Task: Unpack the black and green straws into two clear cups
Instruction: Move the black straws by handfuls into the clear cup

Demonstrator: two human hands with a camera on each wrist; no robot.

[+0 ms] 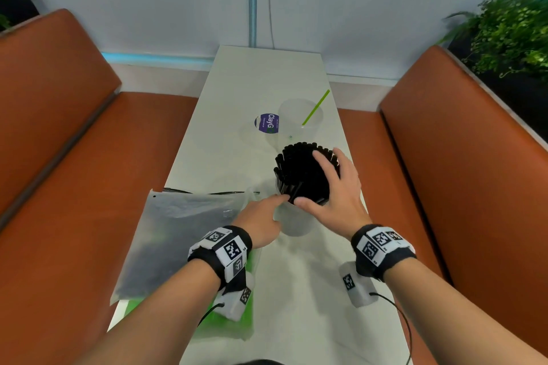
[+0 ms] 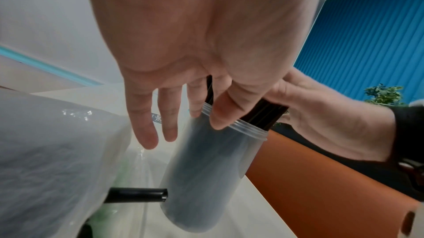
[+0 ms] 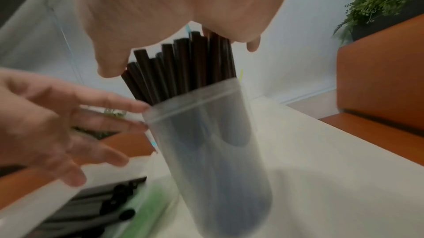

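A bundle of black straws (image 1: pixel 299 172) (image 3: pixel 183 64) stands in a clear cup (image 1: pixel 295 224) (image 3: pixel 218 160) on the white table (image 1: pixel 311 290). My right hand (image 1: pixel 310 179) grips the top of the bundle, thumb on the near side and fingers over the far side. My left hand (image 1: pixel 278 204) reaches in from the left, and its straight fingertips (image 3: pixel 144 109) touch the cup's rim. Farther back a second clear cup (image 1: pixel 299 118) holds one green straw (image 1: pixel 315 108). A plastic bag with more black straws (image 1: pixel 178 231) lies at the left, one straw (image 2: pixel 137 194) poking out.
A pack of green straws (image 1: pixel 237 320) lies under my left wrist. A round purple label (image 1: pixel 267 122) sits beside the far cup. Orange benches (image 1: pixel 474 187) flank the narrow table, with potted plants (image 1: pixel 510 29) behind them and a wall at the far end.
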